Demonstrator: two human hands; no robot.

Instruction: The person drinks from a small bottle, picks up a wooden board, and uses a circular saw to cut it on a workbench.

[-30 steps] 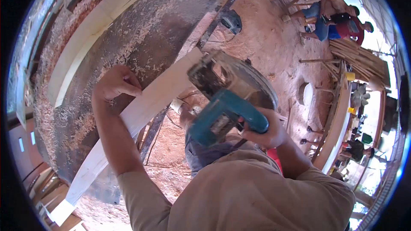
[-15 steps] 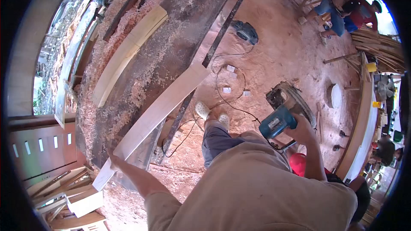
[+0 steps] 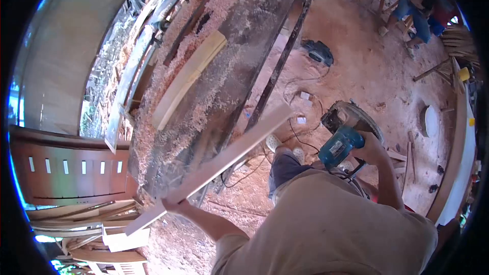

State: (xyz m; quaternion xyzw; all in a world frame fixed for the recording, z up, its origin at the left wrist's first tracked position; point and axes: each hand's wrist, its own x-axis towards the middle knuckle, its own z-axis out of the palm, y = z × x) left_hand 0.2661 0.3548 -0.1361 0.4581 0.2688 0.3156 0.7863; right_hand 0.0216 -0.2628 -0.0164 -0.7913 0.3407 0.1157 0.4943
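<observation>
My left hand (image 3: 174,205) is closed round a long pale plank (image 3: 219,165) near its lower end. The plank slants up to the right, across the edge of the dark workbench (image 3: 204,117). My right hand (image 3: 371,147) grips the handle of a teal circular saw (image 3: 342,145), whose dark round guard (image 3: 356,117) points away from my body. The saw is off to the right, apart from the plank. A curved yellowish board (image 3: 191,79) lies on the bench among wood shavings.
A dark machine (image 3: 318,52) sits on the dusty floor with a cable looping towards my feet. Two people (image 3: 415,5) are at the upper right. Stacked wood (image 3: 86,219) fills the lower left, below a reddish slatted panel (image 3: 71,170). A white round object (image 3: 431,121) stands right.
The view has shifted, so the bench sits further right. My left hand has lifted the plank, which has turned to show its narrow edge. The saw remains in my right hand.
</observation>
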